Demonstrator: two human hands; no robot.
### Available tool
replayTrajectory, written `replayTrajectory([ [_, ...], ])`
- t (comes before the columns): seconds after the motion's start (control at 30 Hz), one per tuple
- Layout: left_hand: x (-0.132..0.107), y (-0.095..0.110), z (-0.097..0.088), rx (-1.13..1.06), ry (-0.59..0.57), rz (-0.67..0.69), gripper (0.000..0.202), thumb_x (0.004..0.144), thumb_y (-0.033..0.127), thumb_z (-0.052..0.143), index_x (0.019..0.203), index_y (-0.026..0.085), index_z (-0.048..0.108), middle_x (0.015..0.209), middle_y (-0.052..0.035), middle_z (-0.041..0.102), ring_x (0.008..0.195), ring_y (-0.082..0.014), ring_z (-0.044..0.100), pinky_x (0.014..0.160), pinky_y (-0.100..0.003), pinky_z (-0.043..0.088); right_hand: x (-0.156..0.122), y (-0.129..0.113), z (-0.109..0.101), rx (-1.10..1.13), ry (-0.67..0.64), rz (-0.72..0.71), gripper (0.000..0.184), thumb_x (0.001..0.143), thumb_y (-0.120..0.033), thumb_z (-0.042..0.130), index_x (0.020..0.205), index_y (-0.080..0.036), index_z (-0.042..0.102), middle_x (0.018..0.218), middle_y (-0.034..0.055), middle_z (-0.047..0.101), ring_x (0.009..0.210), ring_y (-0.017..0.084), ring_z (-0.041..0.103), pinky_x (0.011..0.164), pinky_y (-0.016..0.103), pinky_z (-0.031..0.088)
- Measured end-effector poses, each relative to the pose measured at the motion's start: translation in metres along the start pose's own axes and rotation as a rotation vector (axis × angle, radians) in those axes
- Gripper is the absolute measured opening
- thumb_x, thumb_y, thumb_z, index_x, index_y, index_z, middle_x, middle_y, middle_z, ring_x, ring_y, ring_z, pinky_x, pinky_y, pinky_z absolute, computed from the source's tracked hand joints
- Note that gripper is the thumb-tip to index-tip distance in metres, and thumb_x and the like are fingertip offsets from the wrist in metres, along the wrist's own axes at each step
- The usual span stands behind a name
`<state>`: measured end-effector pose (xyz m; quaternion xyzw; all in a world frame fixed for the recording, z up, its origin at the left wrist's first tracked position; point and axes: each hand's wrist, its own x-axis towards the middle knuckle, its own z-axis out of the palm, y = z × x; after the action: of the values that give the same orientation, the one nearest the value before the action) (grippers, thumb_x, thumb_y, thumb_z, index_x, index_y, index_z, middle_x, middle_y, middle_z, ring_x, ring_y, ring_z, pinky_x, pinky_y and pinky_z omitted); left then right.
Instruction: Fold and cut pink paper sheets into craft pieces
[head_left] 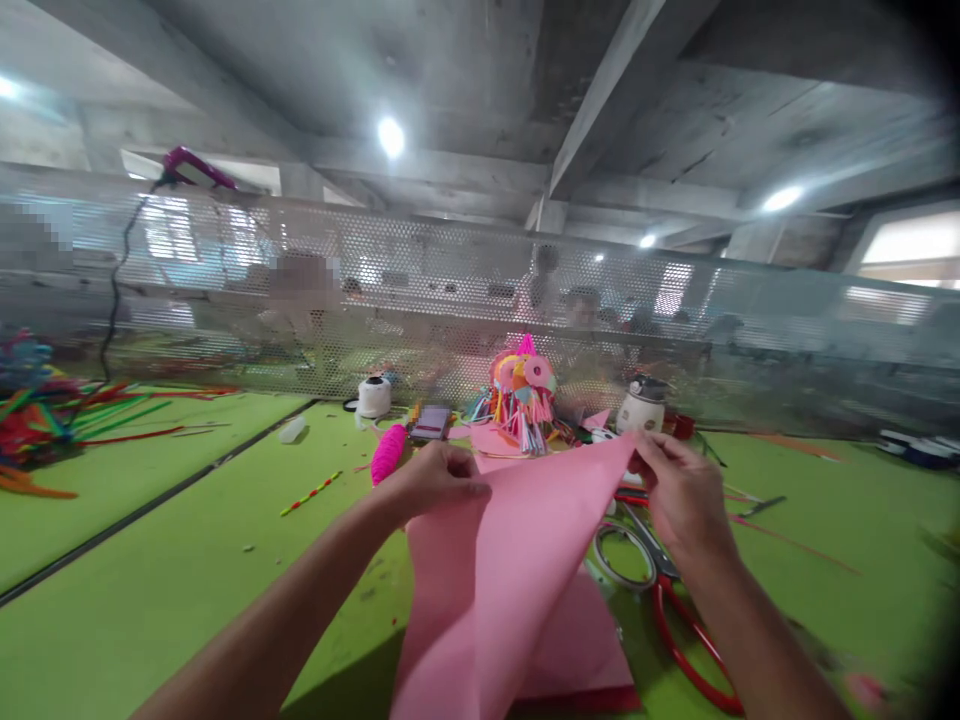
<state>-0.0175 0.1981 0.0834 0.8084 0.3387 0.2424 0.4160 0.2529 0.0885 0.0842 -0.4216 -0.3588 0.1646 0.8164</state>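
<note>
A large pink paper sheet (540, 530) is held up between my two hands, bent along its length. My left hand (446, 470) pinches its upper left edge. At the upper right corner, my right hand (679, 485) grips the sheet between thumb and fingers. Beneath it lies a stack of pink paper (589, 640) on the green table. Red-handled scissors (686, 630) rest just under my right wrist, with a roll of tape (624, 556) beside them. Beyond the sheet stands a colourful paper ornament (525, 390) with tassels.
A magenta yarn bundle (388, 453), a white thread spool (374, 397) and a red-yellow twisted strip (311, 494) lie left of the paper. A white jar (641, 405) stands behind. Coloured strips (45, 415) pile up at far left. A perforated metal screen (420, 300) closes off the table's back.
</note>
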Motion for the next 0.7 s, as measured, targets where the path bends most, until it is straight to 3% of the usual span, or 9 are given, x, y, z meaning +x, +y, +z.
replayTrajectory([
  [0.27,-0.005,0.008,-0.003,-0.215,-0.084,-0.075,0.034,0.066,0.046,0.074,0.065,0.014,0.062,0.058,0.0019,0.057,0.051,-0.0078,0.045,0.049,-0.02,0.032,0.003,0.001,0.004,-0.002,-0.034,0.029,0.03,0.058,-0.04,0.082,0.064,-0.013,0.069,0.051,-0.0033,0.053,0.048,0.008,0.043,0.046,0.021,0.034],
  [0.43,-0.003,0.006,-0.002,-0.246,-0.077,-0.1,0.034,0.064,0.043,0.077,0.063,0.013,0.061,0.057,0.0012,0.058,0.051,-0.0081,0.046,0.049,-0.02,0.033,0.006,0.009,0.004,0.01,-0.017,0.067,0.031,0.058,-0.04,0.081,0.062,-0.013,0.067,0.051,-0.0034,0.054,0.048,0.008,0.044,0.047,0.022,0.034],
  [0.57,-0.001,0.001,-0.001,-0.252,-0.042,-0.114,0.033,0.063,0.041,0.078,0.064,0.013,0.063,0.057,0.0007,0.059,0.052,-0.0087,0.047,0.049,-0.02,0.034,0.006,0.018,0.007,0.141,-0.103,0.204,0.033,0.06,-0.043,0.081,0.065,-0.015,0.065,0.053,-0.0041,0.057,0.048,0.009,0.047,0.048,0.021,0.037],
  [0.7,0.001,-0.002,0.0,-0.274,-0.029,-0.106,0.032,0.063,0.042,0.078,0.064,0.013,0.064,0.059,-0.0005,0.061,0.053,-0.0095,0.05,0.051,-0.021,0.036,-0.009,0.021,0.016,0.247,-0.259,0.427,0.037,0.065,-0.048,0.079,0.077,-0.015,0.065,0.067,0.0005,0.067,0.059,0.014,0.06,0.057,0.025,0.048],
])
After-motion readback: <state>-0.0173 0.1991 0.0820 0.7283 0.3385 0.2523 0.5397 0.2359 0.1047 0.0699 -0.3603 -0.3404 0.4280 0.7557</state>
